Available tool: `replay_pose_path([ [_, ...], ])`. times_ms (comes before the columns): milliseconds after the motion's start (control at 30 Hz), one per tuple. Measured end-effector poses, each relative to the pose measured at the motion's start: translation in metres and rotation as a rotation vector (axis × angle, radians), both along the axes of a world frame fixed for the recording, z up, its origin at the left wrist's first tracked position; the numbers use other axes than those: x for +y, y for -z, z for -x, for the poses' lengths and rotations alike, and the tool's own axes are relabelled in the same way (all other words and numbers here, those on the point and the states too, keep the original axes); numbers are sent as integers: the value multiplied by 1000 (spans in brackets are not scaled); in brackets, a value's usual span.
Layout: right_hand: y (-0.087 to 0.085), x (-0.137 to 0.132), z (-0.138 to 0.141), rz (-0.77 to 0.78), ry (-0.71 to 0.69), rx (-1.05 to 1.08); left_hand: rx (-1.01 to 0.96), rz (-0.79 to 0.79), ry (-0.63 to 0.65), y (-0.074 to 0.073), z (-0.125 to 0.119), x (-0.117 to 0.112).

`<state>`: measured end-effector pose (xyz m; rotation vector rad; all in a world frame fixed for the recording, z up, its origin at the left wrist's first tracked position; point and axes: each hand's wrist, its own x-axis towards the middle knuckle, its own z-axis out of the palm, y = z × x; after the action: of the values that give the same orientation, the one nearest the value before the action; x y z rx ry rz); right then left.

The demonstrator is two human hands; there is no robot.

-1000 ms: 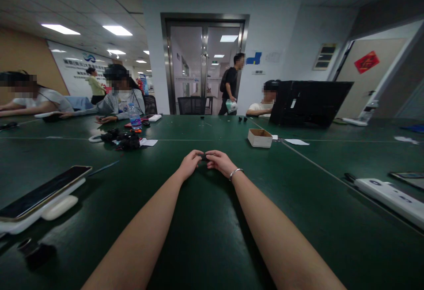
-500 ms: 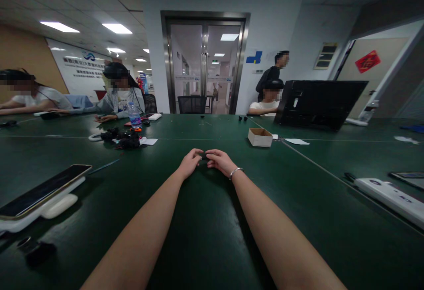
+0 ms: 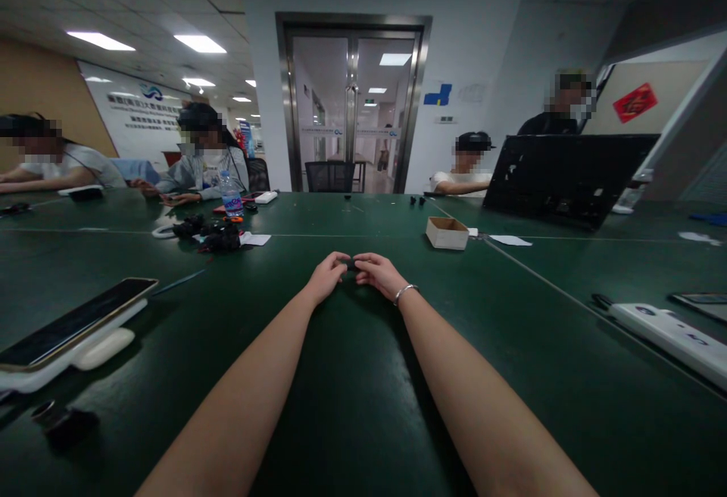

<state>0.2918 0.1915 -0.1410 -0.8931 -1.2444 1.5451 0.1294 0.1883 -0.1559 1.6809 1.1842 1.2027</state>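
Both my forearms stretch out over a dark green table [image 3: 363,406]. My left hand [image 3: 326,277] and my right hand [image 3: 379,274] meet fingertip to fingertip at the table's middle. Between them they pinch a small black object [image 3: 352,264], too small to name. A thin bracelet [image 3: 404,293] circles my right wrist. A small open cardboard box [image 3: 447,232] sits beyond my right hand, apart from it.
A phone [image 3: 73,321] lies on a white case at the left. A pile of small black parts [image 3: 211,235] and a water bottle [image 3: 229,197] are at back left. A white power strip [image 3: 670,334] lies right. Several people sit around; one carries a black panel [image 3: 568,179].
My hands stay pinched together on the table. The standing person in the background has walked from the glass door to the right, behind the black panel, which has shifted right.
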Motion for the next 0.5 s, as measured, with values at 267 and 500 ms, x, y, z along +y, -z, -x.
replay_pose_path([
  [267, 0, 0, 0, -2, 8, -6, -16, -8, 5, -1, 0, -1],
  [500, 1, 1, 1, 1, 12, -6, -34, -3, 5, 2, 0, 2],
])
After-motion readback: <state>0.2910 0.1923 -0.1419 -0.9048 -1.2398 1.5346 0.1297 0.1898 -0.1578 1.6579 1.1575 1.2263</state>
